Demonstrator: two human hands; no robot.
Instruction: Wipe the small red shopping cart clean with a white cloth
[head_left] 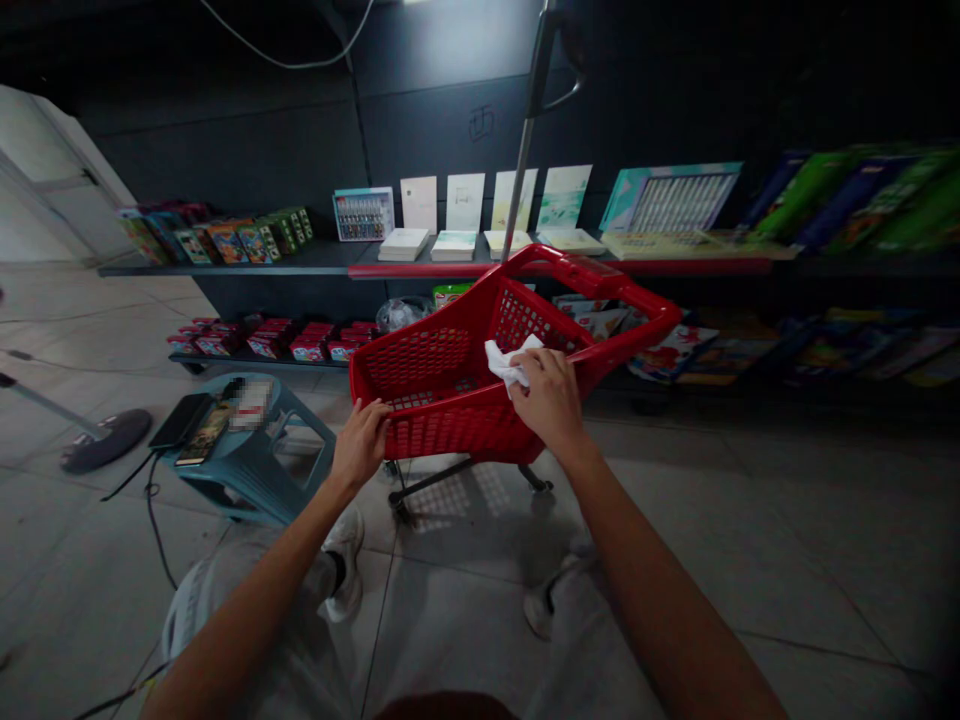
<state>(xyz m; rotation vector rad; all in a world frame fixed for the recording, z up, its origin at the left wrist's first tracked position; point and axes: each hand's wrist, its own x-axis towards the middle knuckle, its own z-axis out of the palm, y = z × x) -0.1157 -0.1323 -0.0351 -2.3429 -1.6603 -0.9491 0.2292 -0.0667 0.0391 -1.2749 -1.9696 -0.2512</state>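
Note:
A red plastic shopping cart (450, 430) with meshed sides stands on wheels in front of me, its handle up at the right. My right hand (551, 400) is closed on a crumpled white tissue (512, 362), held against the near rim of the basket by the handle end. At the basket's front left corner, my left hand (362, 440) has its fingers hooked over the rim. Its fingertips are partly hidden inside the edge. Apart from mesh and shadow, little of the basket's inside can be made out.
Left of the cart, a blue plastic stool (277, 450) carries a phone and a dark device with cables. A round stand base (109, 440) is on the floor further left. Behind the cart, a dark shelf (315, 262) holds books, small boxes and bagged goods. A metal pole (517, 190) rises behind the cart.

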